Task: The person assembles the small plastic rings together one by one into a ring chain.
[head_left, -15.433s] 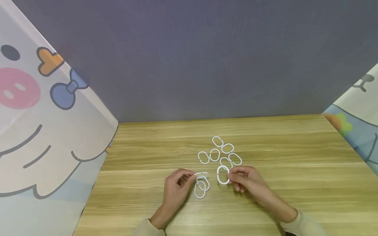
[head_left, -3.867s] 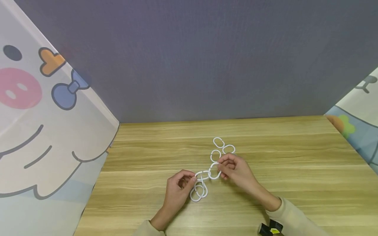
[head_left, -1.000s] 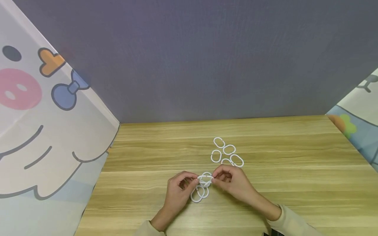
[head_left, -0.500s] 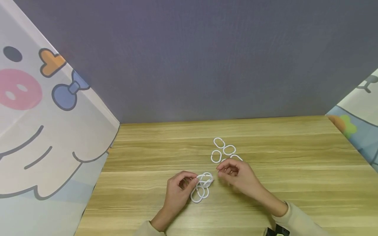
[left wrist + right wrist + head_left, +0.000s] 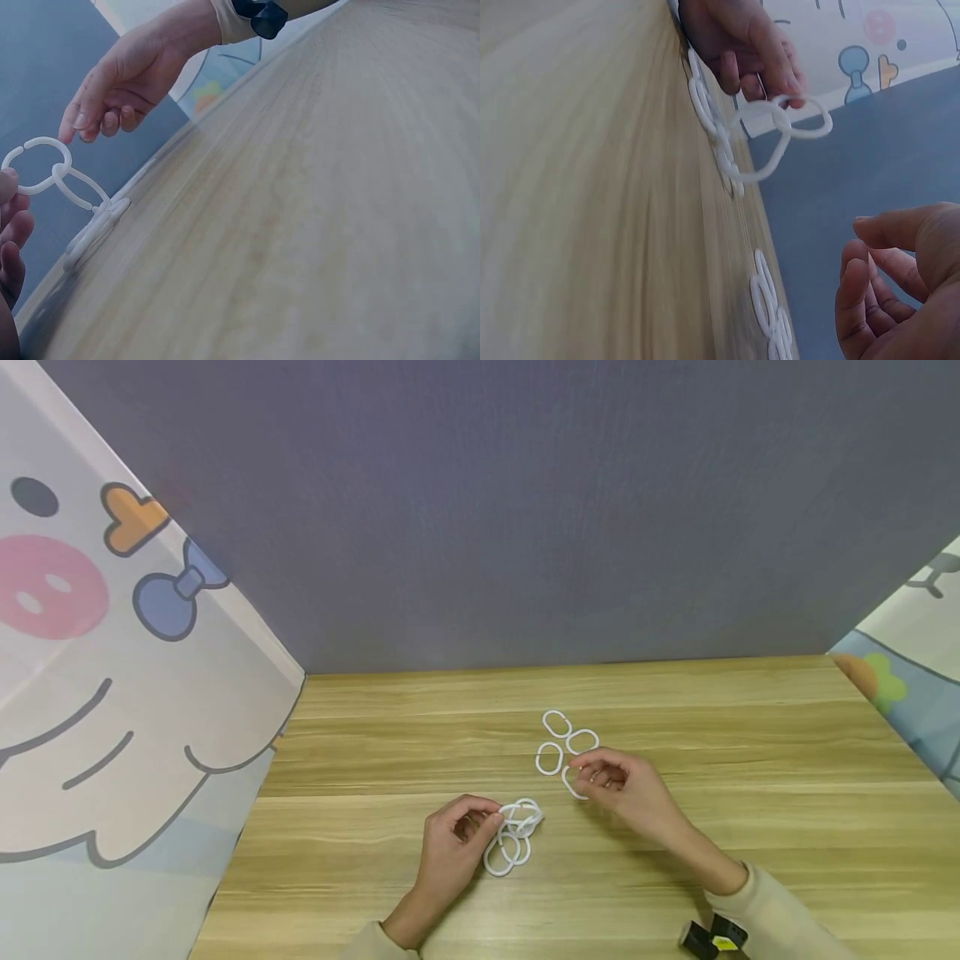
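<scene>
Front & centre, the white ring chain (image 5: 527, 827) hangs from L hand (image 5: 453, 839), thumb & fingers pinching its top ring, lower links lying on the table (image 5: 375, 735). R hand (image 5: 632, 793) is loosely bent, gripping nothing, over the nearest loose ring (image 5: 564, 782); at least three other rings (image 5: 537, 760) lie just beyond. Prob. best: hold L pinch steady, lift one ring w/o dragging its neighbours, gap turned to the chain. Open wood both sides, so ample room; back edge (image 5: 450, 672), at the grey panel (image 5: 555, 527), sits well apart from both hands.
</scene>
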{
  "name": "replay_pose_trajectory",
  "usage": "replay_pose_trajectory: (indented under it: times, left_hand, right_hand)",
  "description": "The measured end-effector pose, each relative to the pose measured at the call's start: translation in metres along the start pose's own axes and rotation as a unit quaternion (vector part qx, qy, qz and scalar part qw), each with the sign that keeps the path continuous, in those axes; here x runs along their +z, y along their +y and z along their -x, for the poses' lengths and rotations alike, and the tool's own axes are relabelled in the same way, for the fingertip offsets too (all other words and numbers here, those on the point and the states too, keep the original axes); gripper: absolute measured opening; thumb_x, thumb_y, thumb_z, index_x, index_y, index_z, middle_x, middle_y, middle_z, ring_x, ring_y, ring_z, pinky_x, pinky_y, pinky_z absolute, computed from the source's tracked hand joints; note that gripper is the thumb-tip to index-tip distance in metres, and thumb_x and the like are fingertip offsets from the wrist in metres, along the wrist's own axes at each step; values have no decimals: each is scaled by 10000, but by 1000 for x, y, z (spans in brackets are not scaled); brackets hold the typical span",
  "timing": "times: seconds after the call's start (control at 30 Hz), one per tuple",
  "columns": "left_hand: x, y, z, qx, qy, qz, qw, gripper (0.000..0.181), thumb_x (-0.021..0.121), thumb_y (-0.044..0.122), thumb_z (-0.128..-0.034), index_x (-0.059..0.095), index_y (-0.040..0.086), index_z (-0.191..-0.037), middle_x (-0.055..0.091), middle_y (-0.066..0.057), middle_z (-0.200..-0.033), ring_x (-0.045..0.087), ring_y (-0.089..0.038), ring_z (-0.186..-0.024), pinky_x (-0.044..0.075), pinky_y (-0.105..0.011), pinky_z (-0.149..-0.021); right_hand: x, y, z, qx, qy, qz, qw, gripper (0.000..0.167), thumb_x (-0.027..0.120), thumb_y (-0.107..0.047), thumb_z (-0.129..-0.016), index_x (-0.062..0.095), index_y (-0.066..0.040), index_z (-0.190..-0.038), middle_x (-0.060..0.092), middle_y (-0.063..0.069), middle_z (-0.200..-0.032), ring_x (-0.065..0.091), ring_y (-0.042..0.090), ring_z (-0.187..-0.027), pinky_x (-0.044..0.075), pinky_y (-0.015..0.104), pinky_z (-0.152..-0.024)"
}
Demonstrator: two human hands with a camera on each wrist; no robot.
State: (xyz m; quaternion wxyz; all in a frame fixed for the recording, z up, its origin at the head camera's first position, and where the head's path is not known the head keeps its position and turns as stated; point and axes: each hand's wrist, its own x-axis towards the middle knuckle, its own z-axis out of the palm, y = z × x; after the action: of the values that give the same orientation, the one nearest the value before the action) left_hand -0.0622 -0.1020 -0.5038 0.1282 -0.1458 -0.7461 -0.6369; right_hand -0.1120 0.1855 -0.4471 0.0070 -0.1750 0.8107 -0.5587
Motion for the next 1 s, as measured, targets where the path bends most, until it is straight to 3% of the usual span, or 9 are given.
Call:
replay_pose_trajectory:
  times: [0.13, 0.4, 1.0]
  left_hand:
    - [0, 0, 0, -40, -4, 3, 10000, 99, 825, -29, -962, 805, 63, -993, 750, -75, -841, 614, -33, -745, 493, -192, -582]
    - [0, 1, 0, -155, 18, -7, 9999, 76, 830, -12, -965, 807, 57, -989, 753, -66, -843, 614, -33, -741, 490, -186, -587]
    - [0, 1, 0, -143, 0, -2, 9999, 91, 826, -16, -966, 808, 68, -997, 754, -68, -848, 623, -40, -742, 496, -193, -584]
  right_hand:
    - [-5, 4, -2, 118, -20, -13, 9999, 294, 844, 61, -924, 778, 40, -1209, 721, 68, -945, 647, 68, -750, 549, 216, -609]
    - [-7, 13, -3, -66, -27, 39, 10000, 324, 849, 80, -914, 772, 46, -1227, 701, 56, -927, 617, 62, -728, 526, 200, -616]
    - [-17, 34, -5, 309, -92, 576, 9978, 419, 777, 175, -855, 780, 26, -1247, 704, 95, -1022, 583, 62, -747, 526, 209, -630]
